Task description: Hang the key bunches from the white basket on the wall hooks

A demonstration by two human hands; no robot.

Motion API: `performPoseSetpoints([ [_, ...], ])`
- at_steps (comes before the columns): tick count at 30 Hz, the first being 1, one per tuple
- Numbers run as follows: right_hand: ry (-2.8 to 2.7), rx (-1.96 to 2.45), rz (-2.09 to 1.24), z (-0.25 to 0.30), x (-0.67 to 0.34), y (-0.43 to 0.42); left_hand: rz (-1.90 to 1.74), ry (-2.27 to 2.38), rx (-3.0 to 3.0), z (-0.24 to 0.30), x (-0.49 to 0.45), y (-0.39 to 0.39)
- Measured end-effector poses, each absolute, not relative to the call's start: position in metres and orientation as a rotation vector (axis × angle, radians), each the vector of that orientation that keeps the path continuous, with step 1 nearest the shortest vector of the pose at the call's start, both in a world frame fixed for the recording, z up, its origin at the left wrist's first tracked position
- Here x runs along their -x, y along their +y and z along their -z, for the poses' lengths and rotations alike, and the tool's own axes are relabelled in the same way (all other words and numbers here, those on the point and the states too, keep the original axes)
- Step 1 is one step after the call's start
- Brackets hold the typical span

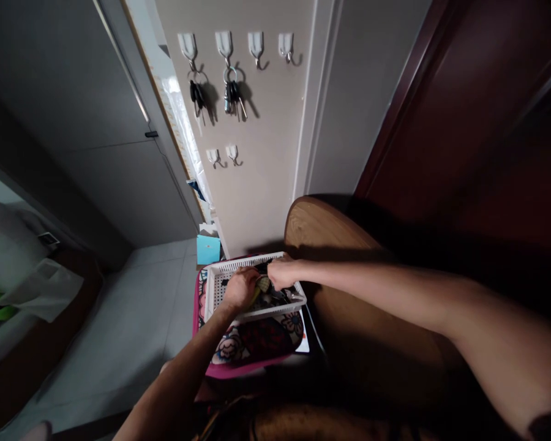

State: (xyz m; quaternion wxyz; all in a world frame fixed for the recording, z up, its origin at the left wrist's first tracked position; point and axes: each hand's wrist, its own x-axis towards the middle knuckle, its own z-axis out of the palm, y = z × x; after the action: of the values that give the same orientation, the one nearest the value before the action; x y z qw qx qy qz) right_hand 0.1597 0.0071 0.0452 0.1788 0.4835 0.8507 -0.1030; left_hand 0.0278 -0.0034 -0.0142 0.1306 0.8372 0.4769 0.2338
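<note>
A white plastic basket (275, 311) with slotted walls holds several small, mostly dark items. Over its middle, my left hand (241, 286) is closed, with its fingertips hidden from view. A small yellowish piece with a checked pattern (262, 283) shows between my hands, at the left hand's fingers. My right hand (282, 273) is also closed, reaching over the basket's right side. What either hand grips is too small and dark to name. Beneath the basket lies a flower-patterned surface with a pink edge (239, 369).
White hooks (223, 46) are fixed to the wall ahead, and two of them carry bunches of keys (232, 98). To the right stands a wooden board with a rounded top (330, 229). A light blue box (208, 250) sits behind the basket's left corner.
</note>
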Motion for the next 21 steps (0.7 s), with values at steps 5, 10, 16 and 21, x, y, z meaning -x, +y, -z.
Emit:
performPoseSetpoints([
  [5, 2.317, -1.304, 0.166, -0.049, -0.157, 0.005, -0.671, 1.405, -2.427, 0.016, -0.027, -0.002],
  [10, 2.311, -1.262, 0.128, -0.04, -0.151, -0.006, -0.672, 1.411, -2.411, 0.017, -0.027, -0.001],
  [16, 2.321, -1.299, 0.214, -0.04, -0.152, -0.003, -0.686, 1.423, -2.402, 0.016, -0.026, -0.001],
  [21, 2.338, -1.153, 0.389, -0.058, -0.156, 0.008, -0.671, 1.434, -2.417, 0.016, -0.027, -0.002],
])
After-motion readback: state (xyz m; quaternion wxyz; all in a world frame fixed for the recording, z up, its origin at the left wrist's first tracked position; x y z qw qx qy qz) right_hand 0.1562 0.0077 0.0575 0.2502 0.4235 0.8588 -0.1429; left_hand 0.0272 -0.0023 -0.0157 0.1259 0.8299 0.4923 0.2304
